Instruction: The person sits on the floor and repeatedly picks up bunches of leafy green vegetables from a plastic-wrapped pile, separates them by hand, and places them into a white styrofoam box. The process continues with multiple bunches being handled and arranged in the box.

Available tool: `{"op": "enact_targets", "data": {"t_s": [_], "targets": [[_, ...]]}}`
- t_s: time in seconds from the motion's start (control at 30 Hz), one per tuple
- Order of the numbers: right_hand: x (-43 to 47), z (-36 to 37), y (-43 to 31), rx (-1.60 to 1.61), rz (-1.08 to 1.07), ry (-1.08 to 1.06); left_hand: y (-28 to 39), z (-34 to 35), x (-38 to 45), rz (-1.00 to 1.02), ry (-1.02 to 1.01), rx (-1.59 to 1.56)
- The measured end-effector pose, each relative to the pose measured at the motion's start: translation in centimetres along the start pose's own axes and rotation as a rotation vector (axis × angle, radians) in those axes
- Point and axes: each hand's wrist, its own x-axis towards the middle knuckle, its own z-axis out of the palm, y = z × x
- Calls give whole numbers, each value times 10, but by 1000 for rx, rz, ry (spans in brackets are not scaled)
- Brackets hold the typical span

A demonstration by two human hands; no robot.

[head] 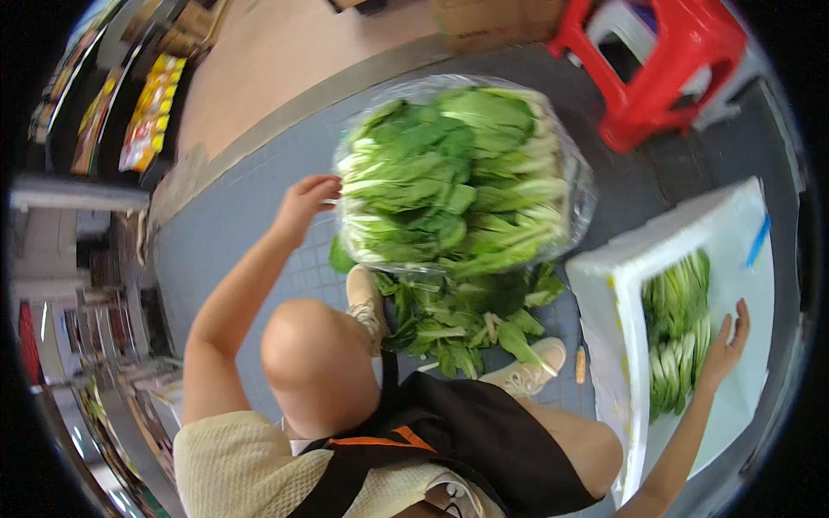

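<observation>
A large pile of leafy green vegetables with pale stems (453,181) stands before me in a basket or box lined with clear plastic (579,188). At its left edge is my left hand (311,204), fingers slightly bent; whether it grips a stem or the plastic cannot be told. My right hand (728,343) reaches into a white foam box (599,278) on the right, fingers apart and holding nothing, beside bundles of the same greens (677,337). Loose leaves and trimmings (453,324) lie on the floor between my shoes.
A wooden-handled tool (580,366) lies on the tiled floor beside the foam box. Red plastic stool (647,71) at upper right, with a cardboard box (495,22) near the top. Shelves with packaged goods (152,113) line the upper left.
</observation>
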Motion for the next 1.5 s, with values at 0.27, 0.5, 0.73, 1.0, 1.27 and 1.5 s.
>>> {"op": "enact_targets", "data": {"t_s": [0.27,0.5,0.73,1.0,1.27,1.5], "targets": [[-8,179,-344,506,-310,-885,-148,7,16,-150,246,-286],[-76,384,-465,235,-734,-1109,-139,15,38,27,108,-329],[-94,384,-474,152,-830,-1104,-131,4,50,169,52,-407],[-64,339,-483,39,-1095,-878,-98,-12,17,8,162,-985],[-40,349,-478,2,-1078,-1098,-150,28,-59,239,-535,49],[-77,383,-461,-18,-1144,-971,-161,-1,39,260,382,77]]}}
